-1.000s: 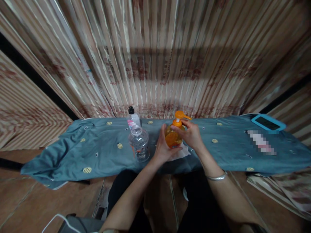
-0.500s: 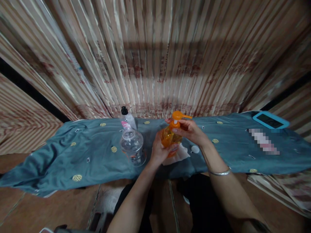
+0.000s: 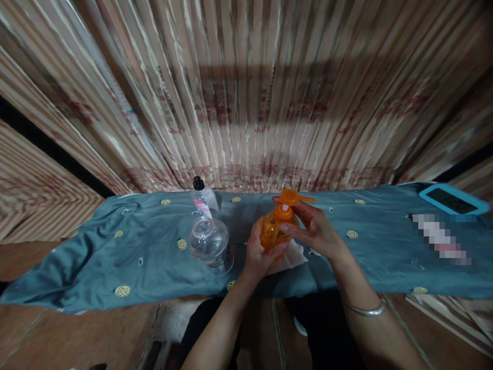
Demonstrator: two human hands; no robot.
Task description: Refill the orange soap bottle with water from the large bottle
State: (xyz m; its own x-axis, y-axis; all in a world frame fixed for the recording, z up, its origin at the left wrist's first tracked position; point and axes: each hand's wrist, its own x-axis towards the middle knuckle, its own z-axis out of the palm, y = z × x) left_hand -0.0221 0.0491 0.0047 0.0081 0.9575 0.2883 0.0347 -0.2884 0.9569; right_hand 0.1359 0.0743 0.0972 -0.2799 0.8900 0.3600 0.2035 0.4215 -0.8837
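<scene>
Head view: the left hand (image 3: 259,252) wraps closed around the body of an orange pump bottle (image 3: 274,230) near the front edge of the blue cloth (image 3: 115,246), at its middle. The right hand (image 3: 316,229) has its fingers pinched on the pump collar below the orange nozzle (image 3: 293,197).

Judgement: the pump head is being turned on the neck; the next move calls for a firm hold on the body while the collar twists.

A clear bottle (image 3: 210,244) stands just left; a black-capped bottle (image 3: 201,198) is behind it.

The white paper (image 3: 293,254) is mostly hidden; the thread engagement cannot be made out.
</scene>
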